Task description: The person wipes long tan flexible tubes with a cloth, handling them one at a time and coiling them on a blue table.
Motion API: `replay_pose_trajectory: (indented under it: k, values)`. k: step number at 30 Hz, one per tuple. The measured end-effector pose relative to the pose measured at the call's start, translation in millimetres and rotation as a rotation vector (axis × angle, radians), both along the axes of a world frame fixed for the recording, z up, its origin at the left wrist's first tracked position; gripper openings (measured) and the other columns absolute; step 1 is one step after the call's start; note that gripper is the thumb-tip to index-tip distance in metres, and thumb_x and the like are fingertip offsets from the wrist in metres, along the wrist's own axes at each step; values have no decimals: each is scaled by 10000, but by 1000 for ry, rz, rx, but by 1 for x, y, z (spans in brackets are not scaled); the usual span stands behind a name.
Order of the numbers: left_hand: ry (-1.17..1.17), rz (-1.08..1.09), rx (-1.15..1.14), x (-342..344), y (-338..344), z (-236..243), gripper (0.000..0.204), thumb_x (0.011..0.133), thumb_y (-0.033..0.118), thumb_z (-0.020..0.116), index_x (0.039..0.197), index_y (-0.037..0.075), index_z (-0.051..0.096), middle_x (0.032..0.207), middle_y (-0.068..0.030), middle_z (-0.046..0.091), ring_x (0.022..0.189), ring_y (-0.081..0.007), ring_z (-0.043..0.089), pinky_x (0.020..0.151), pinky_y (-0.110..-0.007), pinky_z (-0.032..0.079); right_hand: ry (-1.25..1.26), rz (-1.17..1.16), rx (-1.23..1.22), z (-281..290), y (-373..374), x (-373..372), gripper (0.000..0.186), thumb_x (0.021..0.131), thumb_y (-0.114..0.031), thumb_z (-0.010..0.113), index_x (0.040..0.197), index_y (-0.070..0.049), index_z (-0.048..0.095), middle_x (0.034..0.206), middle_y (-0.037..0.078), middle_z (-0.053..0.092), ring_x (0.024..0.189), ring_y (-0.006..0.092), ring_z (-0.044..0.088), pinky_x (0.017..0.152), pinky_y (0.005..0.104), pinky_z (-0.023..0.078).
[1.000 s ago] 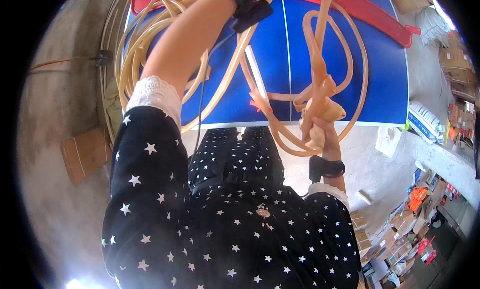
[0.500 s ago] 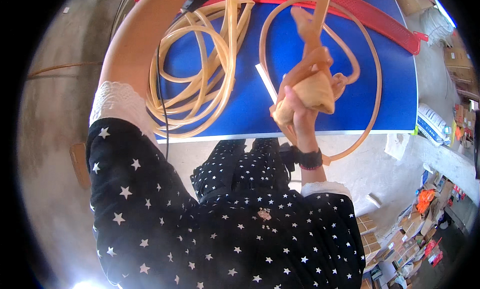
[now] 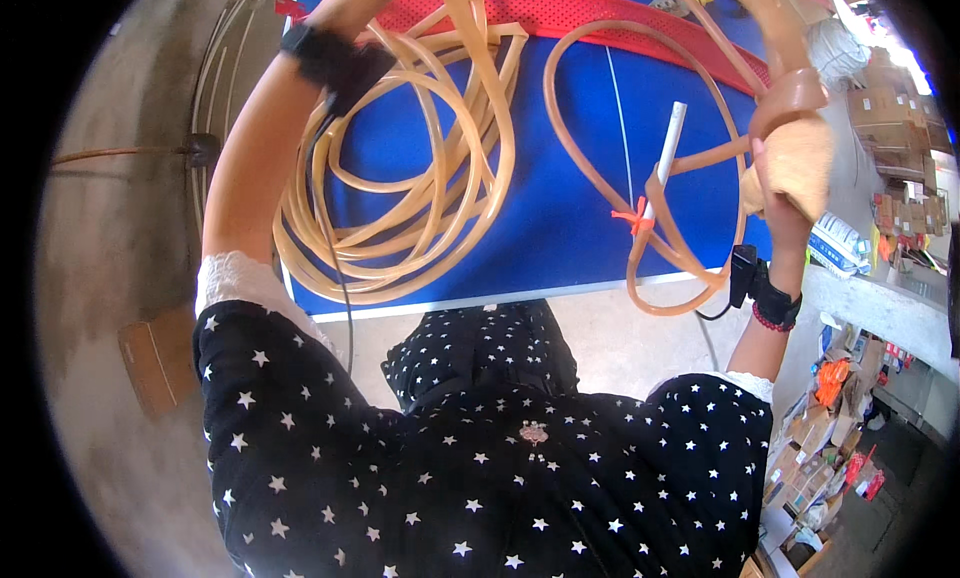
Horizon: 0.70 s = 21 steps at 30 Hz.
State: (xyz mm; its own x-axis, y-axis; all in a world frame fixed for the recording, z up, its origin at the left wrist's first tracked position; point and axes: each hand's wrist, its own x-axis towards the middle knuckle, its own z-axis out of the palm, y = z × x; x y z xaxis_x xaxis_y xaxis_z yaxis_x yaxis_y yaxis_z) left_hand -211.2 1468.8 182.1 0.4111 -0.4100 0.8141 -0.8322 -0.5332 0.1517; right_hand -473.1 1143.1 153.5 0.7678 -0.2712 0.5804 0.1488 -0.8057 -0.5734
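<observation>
Toward the right edge of the blue table [image 3: 560, 213], your right hand [image 3: 786, 203], fingers clamped on the tan bundle [image 3: 803, 156], has swung outward, baring the white tube [image 3: 668, 156] amid brown tubing [image 3: 710, 156], while I cannot tell your left hand's [image 3: 365, 3] cropped fingers' state.

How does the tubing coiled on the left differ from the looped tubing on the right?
The left coil is pale yellow; the right tubing is browner. The left coil has many overlapping rings, while the right tubing makes fewer, looser loops. The right tubing has a red tie on it; none shows on the left coil. Both are slender and curved.
</observation>
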Motion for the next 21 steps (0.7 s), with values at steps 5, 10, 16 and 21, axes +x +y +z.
replay_pose_trajectory:
  k: [5, 10, 16, 21]
  values:
    - [1061, -515, 15, -3, 78, -29, 398, 737, -12, 624, 1093, 61, 463, 889, -6, 531, 787, -94, 522, 676, -232, 443, 71, 225, 33, -59, 29, -8, 558, 688, -232, 802, 1143, -51, 533, 1039, 93, 634, 936, 181, 632, 802, 328, 509]
    - [932, -327, -8, 2, 113, -64, 414, 743, -58, 632, 1107, 66, 476, 907, 4, 555, 764, -75, 545, 628, -211, 457, 116, 284, 122, -110, 120, -4, 593, 671, -224, 784, 1151, -39, 490, 1022, 158, 592, 1028, 303, 570, 891, 416, 456]
    - [240, 205, 22, -7, 160, -127, 214, 774, 215, 708, 939, 87, 664, 845, -93, 656, 772, -277, 617, 690, -355, 496, 124, 425, -25, -106, 192, -25, 498, 644, -177, 763, 1047, 6, 534, 952, 197, 581, 970, 399, 550, 931, 466, 403]
    - [270, 530, -102, -88, 229, -218, 196, 759, 112, 666, 949, 97, 625, 870, -104, 620, 871, -323, 565, 787, -414, 453, 423, 627, -194, -145, 222, -68, 371, 664, -162, 700, 939, 18, 529, 879, 195, 580, 911, 360, 558, 928, 439, 387]
